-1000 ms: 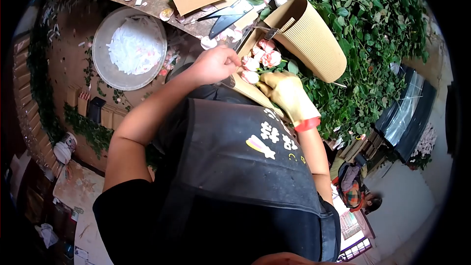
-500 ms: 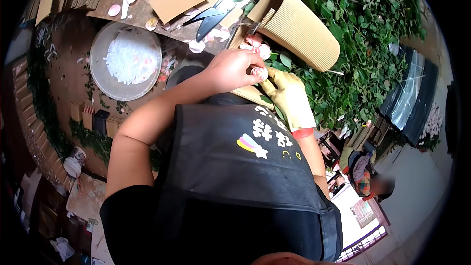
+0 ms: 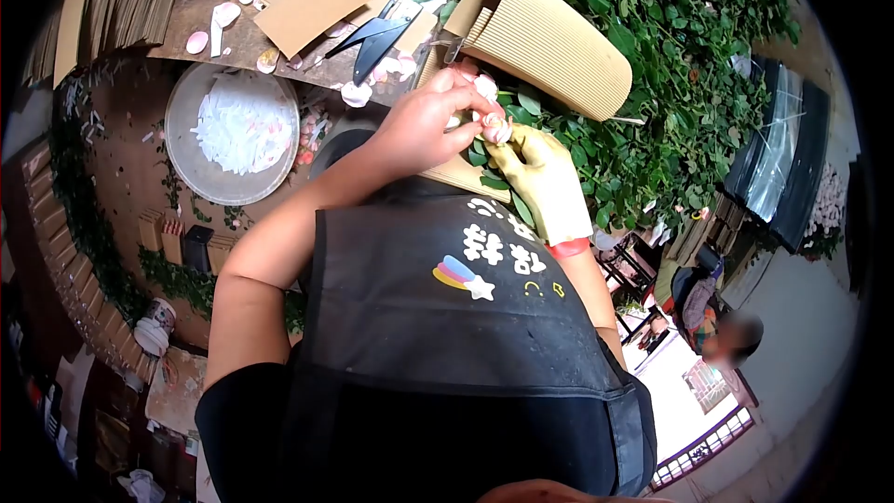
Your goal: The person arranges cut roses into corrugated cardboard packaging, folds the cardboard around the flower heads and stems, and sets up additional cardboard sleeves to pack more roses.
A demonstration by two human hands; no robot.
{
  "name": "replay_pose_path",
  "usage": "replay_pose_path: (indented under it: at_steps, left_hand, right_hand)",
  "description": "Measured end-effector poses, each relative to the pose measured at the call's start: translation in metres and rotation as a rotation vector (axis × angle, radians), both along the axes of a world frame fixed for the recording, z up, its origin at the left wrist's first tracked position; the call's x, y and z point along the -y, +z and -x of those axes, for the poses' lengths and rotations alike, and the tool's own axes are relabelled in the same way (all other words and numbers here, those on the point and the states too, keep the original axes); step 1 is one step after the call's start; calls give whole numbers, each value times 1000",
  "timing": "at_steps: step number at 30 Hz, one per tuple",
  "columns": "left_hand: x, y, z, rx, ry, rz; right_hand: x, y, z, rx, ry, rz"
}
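My bare left hand (image 3: 433, 126) reaches in from the left, its thumb and fingertips closed against a pink rose (image 3: 496, 129). On my right hand (image 3: 545, 172) is a pale yellow glove, and its fingers are wrapped round the same rose just below the bloom. The stem is mostly hidden by the glove. Just beyond my fingers more pink rose blooms (image 3: 484, 86) lie on corrugated cardboard. A rolled sheet of tan corrugated cardboard (image 3: 559, 47) stands behind them, with a metal clip (image 3: 453, 48) at its left edge.
Green leafy stems (image 3: 670, 84) are heaped at the right. On the wooden table (image 3: 233, 33) lie black scissors (image 3: 377, 45), cardboard pieces (image 3: 312, 9) and loose petals (image 3: 357, 94). A round tub (image 3: 182, 163) of white strips stands at the left. Another person (image 3: 703, 317) is at the lower right.
My left fingers have shifted up and over the top of the rose. The gloved right hand still holds it. The whole view has moved slightly.
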State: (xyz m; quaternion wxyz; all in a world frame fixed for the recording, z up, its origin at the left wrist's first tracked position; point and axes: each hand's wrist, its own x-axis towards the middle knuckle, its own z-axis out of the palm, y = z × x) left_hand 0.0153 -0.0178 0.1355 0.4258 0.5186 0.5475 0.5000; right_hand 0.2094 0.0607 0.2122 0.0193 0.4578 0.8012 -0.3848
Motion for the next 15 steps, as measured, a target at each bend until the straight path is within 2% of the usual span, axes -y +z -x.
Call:
replay_pose_path:
  at_steps: [8, 15]
  left_hand:
    - [-1, -6, 2, 94, -30, -1]
    - [4, -1, 10, 92, -139, 126]
  right_hand:
    - [0, -7, -4, -6, 11, -22]
    - [-2, -3, -1, -3, 34, -12]
